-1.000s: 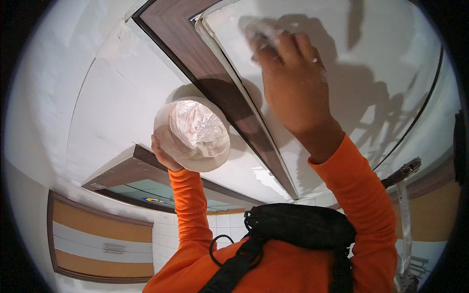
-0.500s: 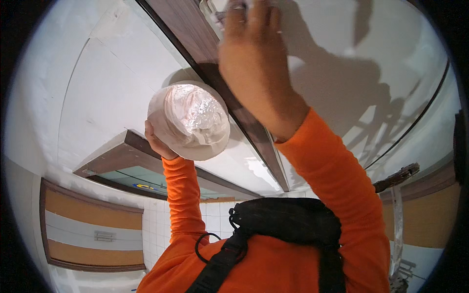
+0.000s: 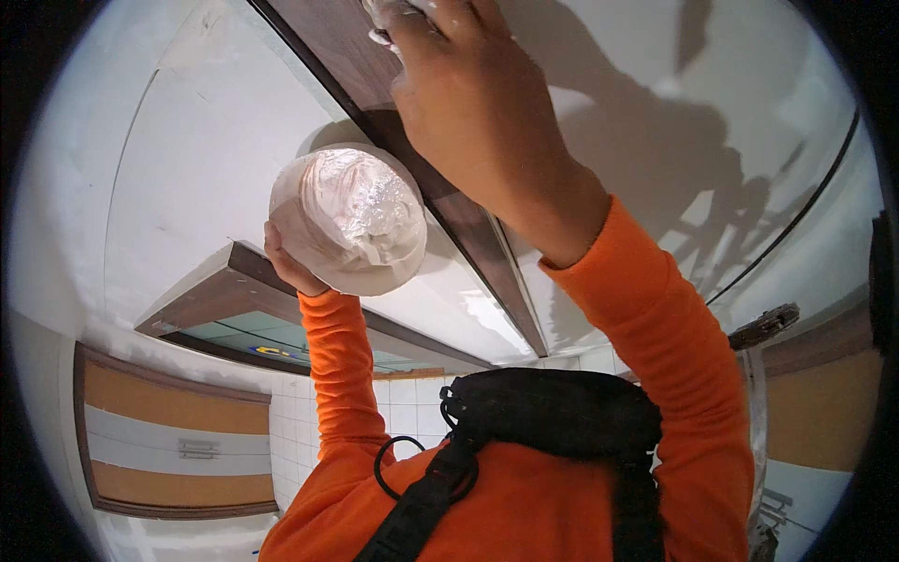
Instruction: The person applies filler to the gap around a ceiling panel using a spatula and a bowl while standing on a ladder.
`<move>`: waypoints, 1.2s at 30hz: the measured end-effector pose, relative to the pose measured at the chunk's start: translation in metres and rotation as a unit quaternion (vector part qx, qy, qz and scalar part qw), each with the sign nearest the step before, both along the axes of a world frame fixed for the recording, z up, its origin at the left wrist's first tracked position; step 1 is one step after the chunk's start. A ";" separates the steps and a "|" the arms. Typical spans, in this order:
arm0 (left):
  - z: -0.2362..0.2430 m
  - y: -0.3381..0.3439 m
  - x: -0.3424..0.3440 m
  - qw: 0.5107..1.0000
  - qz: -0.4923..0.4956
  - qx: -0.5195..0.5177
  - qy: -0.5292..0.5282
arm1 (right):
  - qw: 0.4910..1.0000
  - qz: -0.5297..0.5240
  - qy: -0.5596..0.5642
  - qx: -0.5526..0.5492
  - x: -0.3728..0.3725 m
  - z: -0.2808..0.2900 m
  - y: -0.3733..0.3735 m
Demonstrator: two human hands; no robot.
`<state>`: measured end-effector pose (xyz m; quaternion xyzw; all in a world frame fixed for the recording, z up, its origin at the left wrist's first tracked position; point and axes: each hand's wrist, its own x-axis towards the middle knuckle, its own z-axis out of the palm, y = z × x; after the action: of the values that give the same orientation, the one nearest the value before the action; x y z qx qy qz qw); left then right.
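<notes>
- Bowl (image 3: 292, 201), whitish, is located left of the right hand (image 3: 473, 112), in front of a pale surface (image 3: 206, 178); its mouth is tipped toward the viewer, presumably so that the contents can be seen and reached.
- Pale, wet-looking paste (image 3: 375, 206) is contained in it, heaped unevenly and glossy in places.
- Bowl is clamped at its near left edge by the left hand (image 3: 292, 262). Support from the side appears to be chosen so that the mouth is left unobstructed.
- Right hand is raised farther out, over the brown strip (image 3: 323, 42); fingers are bent, and whitish residue is seen on them. Its grip cannot be told, since the fingertips are cut off at the far edge; contact with the strip is likewise not resolved.
- Bowl and right hand are placed near each other, probably so that little travel between them is needed.
- Black bag (image 3: 562, 412) is worn across the chest on a strap (image 3: 440, 487), nearer than both hands; the space between them is thereby left unblocked.
</notes>
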<state>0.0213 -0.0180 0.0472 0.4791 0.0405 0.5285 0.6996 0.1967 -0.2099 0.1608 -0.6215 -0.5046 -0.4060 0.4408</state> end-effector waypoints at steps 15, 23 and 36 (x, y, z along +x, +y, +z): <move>0.000 0.000 0.004 1.000 0.007 0.017 -0.004 | 0.989 -0.123 -0.045 0.068 0.009 -0.007 0.002; -0.001 0.003 0.001 1.000 0.005 0.011 -0.003 | 0.993 -0.020 -0.066 0.095 0.011 -0.009 0.020; 0.001 -0.005 0.007 1.000 -0.014 0.006 -0.022 | 0.974 0.112 -0.014 0.194 0.043 0.003 0.023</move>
<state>0.0284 -0.0228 0.0485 0.4723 0.0154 0.5289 0.7050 0.2395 -0.1865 0.1641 -0.4574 -0.4888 -0.4529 0.5888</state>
